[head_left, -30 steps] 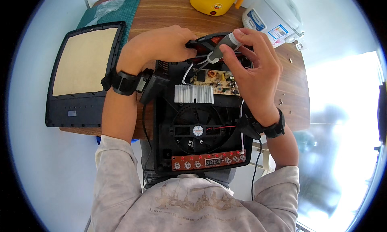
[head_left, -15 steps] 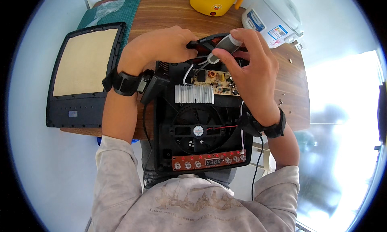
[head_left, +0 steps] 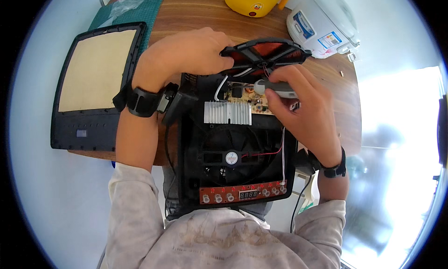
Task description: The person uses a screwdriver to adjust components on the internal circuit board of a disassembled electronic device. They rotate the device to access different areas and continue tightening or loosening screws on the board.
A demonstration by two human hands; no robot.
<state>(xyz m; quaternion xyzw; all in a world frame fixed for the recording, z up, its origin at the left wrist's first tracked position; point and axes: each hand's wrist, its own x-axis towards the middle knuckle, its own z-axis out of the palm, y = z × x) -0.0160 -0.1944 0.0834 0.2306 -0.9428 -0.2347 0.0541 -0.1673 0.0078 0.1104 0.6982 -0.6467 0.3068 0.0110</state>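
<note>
An opened induction cooker [head_left: 238, 152] lies in front of me with its black housing, round fan [head_left: 232, 158], finned silver heat sink [head_left: 227, 113] and a red control board [head_left: 242, 194] along the near edge. My left hand [head_left: 186, 54] grips the round coil disc [head_left: 266, 54], black with copper windings, and holds it tilted up above the far end of the housing. My right hand [head_left: 303, 110] holds a grey-handled screwdriver [head_left: 275, 87] over the green circuit board [head_left: 247, 98] under the disc. Both wrists wear black bands.
The cooker's black top frame with a beige glass panel [head_left: 95, 77] lies to the left on the wooden table [head_left: 196, 12]. A green cutting mat [head_left: 126, 10], a yellow pot [head_left: 254, 0] and a white rice cooker [head_left: 322, 26] stand at the far side. A black cable [head_left: 298, 203] hangs at the right.
My left hand has lifted the coil disc higher and tilted it up, so its underside shows. My right hand with the screwdriver has moved down below the disc, over the circuit board.
</note>
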